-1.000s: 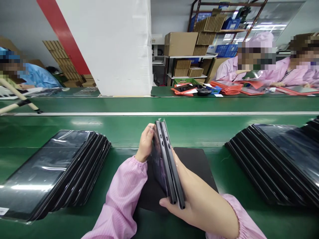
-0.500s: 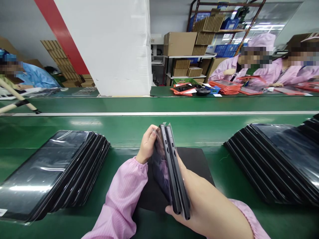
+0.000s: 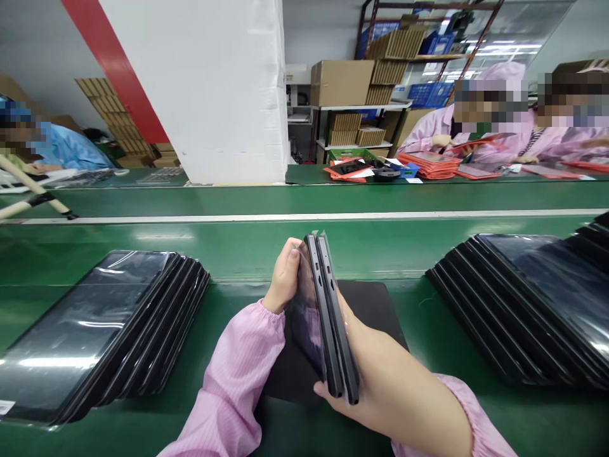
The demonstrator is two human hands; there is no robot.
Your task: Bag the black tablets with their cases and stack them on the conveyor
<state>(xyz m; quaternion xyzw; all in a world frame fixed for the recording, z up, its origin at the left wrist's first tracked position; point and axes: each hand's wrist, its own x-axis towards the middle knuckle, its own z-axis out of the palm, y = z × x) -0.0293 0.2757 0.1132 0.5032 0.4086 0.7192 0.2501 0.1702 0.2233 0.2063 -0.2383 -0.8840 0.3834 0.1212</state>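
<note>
Two dark tablets stand on edge, side by side, between my hands, with clear film showing at their top corners. Their port edges face me. My left hand grips the far left side, its thumb on the screen of the left one. From the right and below, my right hand is wrapped round the pair, with its thumb tip near the lower edge and its other fingers hidden behind. Beneath them a black mat lies on the green work surface.
A fanned stack of film-covered tablets lies at left, another fanned stack at right. Beyond a white strip, orange-edged items are piled before co-workers in pink. A co-worker in blue sits far left, near a white pillar.
The two tablets have risen very slightly and turned a little in my hands. Both hands keep their hold. The stacks at the sides have not moved.
</note>
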